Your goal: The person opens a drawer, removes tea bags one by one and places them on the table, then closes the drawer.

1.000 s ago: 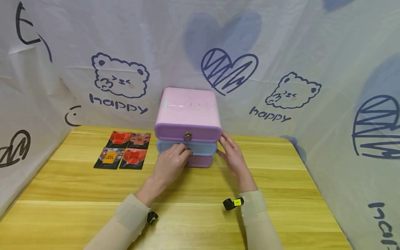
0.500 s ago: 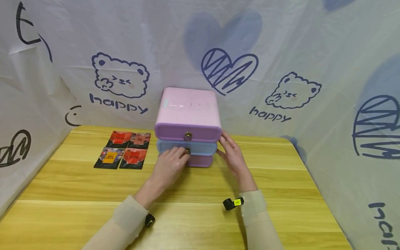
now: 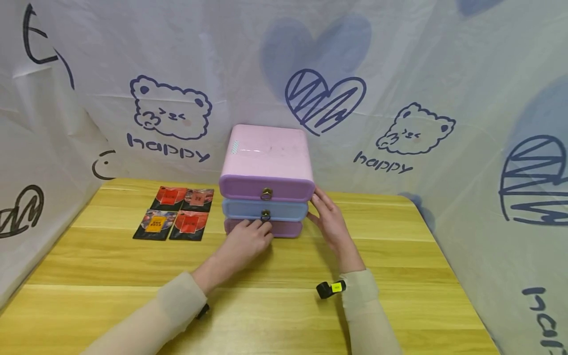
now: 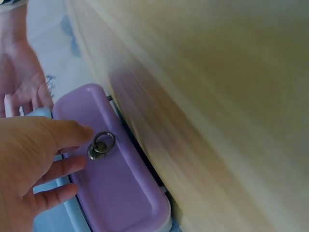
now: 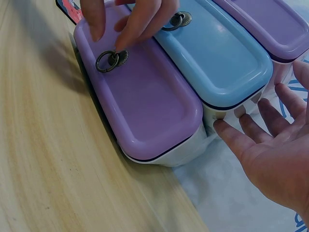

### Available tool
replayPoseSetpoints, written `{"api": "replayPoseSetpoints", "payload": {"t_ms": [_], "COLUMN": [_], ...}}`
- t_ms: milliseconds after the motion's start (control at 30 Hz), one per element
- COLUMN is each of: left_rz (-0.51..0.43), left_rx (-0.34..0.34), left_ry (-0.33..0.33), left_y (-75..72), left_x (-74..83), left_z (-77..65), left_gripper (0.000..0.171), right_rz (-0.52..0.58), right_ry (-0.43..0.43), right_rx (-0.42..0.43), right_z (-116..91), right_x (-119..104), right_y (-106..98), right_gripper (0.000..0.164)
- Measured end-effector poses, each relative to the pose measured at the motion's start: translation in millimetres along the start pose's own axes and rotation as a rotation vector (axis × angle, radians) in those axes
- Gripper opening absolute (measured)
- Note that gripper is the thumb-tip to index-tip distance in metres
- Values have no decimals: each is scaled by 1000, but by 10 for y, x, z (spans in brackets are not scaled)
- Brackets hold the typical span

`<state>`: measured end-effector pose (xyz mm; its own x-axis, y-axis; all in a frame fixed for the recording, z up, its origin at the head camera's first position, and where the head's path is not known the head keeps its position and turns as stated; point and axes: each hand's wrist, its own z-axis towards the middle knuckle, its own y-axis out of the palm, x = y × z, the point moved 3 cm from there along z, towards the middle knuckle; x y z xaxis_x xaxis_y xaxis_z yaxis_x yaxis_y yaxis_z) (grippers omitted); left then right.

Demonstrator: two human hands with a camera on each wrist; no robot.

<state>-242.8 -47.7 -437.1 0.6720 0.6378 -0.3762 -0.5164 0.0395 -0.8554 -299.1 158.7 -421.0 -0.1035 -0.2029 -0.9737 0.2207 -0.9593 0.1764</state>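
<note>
A small drawer cabinet (image 3: 270,153) with a pink top stands at the back of the table. Its fronts are purple, a blue middle drawer (image 3: 288,210) and a purple bottom drawer (image 3: 290,229). My left hand (image 3: 248,242) is at the bottom drawer, thumb and fingers apart. In the left wrist view its thumb tip is close beside the drawer's metal ring pull (image 4: 103,144); the ring is not gripped. With fingers extended, my right hand (image 5: 277,145) rests against the cabinet's right side. All three drawers look pushed in.
Several flat packets (image 3: 153,224) with red, pink and yellow labels lie left of the cabinet on the wooden table (image 3: 377,301). A printed white cloth (image 3: 248,64) hangs close behind the cabinet and along both sides.
My left hand has moved down from the blue middle drawer's ring pull to the bottom purple drawer, uncovering the middle ring. My right hand stays in place.
</note>
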Motion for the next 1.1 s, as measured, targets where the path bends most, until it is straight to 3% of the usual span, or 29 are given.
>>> {"api": "replayPoseSetpoints", "payload": {"t_ms": [167, 433, 833, 1100], "left_rz": [79, 178, 259, 265], "left_rx": [-54, -125, -164, -149], "left_ry": [78, 132, 144, 130], "left_y": [37, 139, 193, 180], "left_x": [51, 72, 93, 107], "left_z": [49, 100, 154, 141], "left_gripper": [9, 8, 16, 14], "right_rz": [2, -8, 2, 1], "right_ry": [6, 5, -5, 2], "right_rx": [8, 12, 11, 8], "right_z": [-1, -7, 5, 6], "right_x": [5, -1, 13, 11], "right_y": [0, 4, -5, -8], "right_gripper": [51, 51, 50, 51]}}
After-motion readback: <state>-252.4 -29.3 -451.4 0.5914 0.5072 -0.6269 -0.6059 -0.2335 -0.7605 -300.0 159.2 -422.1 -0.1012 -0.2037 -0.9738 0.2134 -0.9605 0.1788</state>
